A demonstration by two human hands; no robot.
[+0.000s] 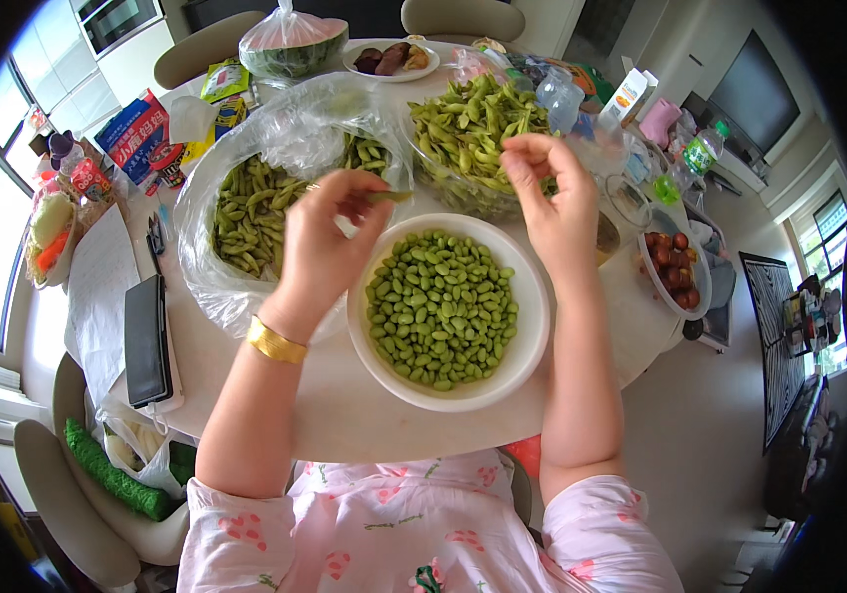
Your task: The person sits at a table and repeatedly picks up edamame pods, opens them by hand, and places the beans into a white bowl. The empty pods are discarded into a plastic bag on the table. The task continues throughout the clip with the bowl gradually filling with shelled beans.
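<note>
My left hand (pixel 334 233) pinches a green soybean pod (pixel 390 196) between thumb and fingers, above the edge of a clear plastic bag (pixel 197 222) of edamame pods (pixel 254 215). A gold bracelet (pixel 275 341) circles that wrist. My right hand (pixel 561 189) hovers at the near right side of a clear bowl (pixel 460 196) heaped with pods (pixel 468 133). Its fingers are curled and apart from the thumb, with nothing visible between them. Between my forearms, a white bowl (pixel 449 399) holds many shelled green soybeans (pixel 442 311).
A phone (pixel 148 341), a paper sheet (pixel 103 296) and snack packs (pixel 134 141) lie left. Behind are a bagged cut watermelon (pixel 294 48) and a plate (pixel 423 70) of food. Right stand a tub (pixel 698 296) of reddish-brown fruit and a plastic bottle (pixel 707 148).
</note>
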